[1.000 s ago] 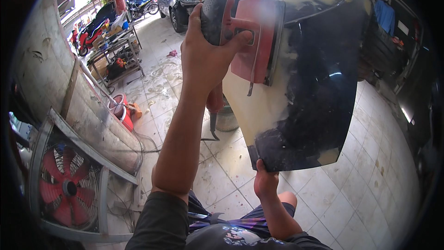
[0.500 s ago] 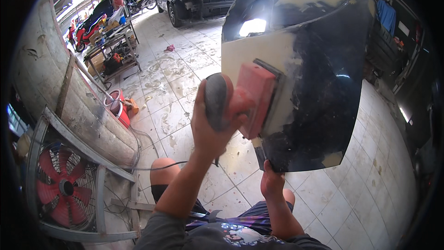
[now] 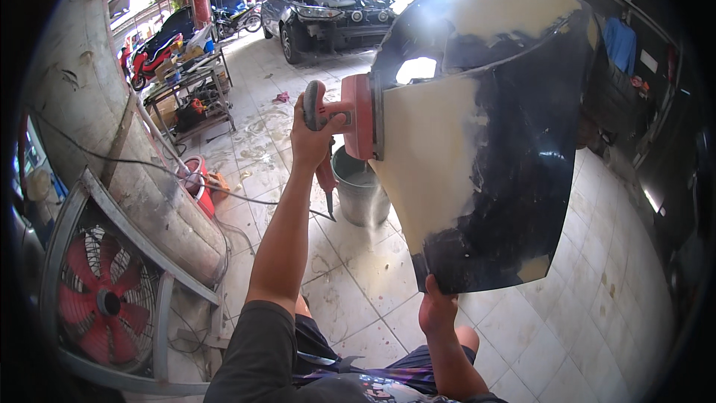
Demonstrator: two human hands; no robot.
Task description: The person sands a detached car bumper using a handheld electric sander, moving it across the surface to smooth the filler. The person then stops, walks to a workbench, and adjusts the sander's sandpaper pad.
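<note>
Left hand [image 3: 304,140] has the sander [image 3: 358,116]: fingers [image 3: 300,110] closed round the handle, thumb laid across toward the red body. Grip looks full; far-side fingers are hidden. Sander is up at the panel's left edge, flat pad turned toward the panel [image 3: 429,134]. Can't tell if pad and panel actually touch.

Right hand [image 3: 438,310] has the panel by its bottom left corner, thumb on the near face, other fingers out of sight behind. So that hand is pinched shut on the edge, panel roughly upright in front of the person. Panel is black on the right, cream over the left and along the top, with a hole at upper left showing bright light.

Cord [image 3: 276,202] drops from the sander's lower end and runs left past the red bucket [image 3: 198,183] and across the column [image 3: 89,82]. Grey bucket [image 3: 365,198] sits on the tile floor [image 3: 514,336] just below the sander, partly behind the panel. Pale streak in front of that bucket.

Lower left: red-bladed fan [image 3: 108,302] in a metal frame. Further off: cluttered counter [image 3: 201,130], red motorbike [image 3: 153,60], dark car [image 3: 328,11] with hood up. Blue cloth [image 3: 620,45] hangs at upper right.
</note>
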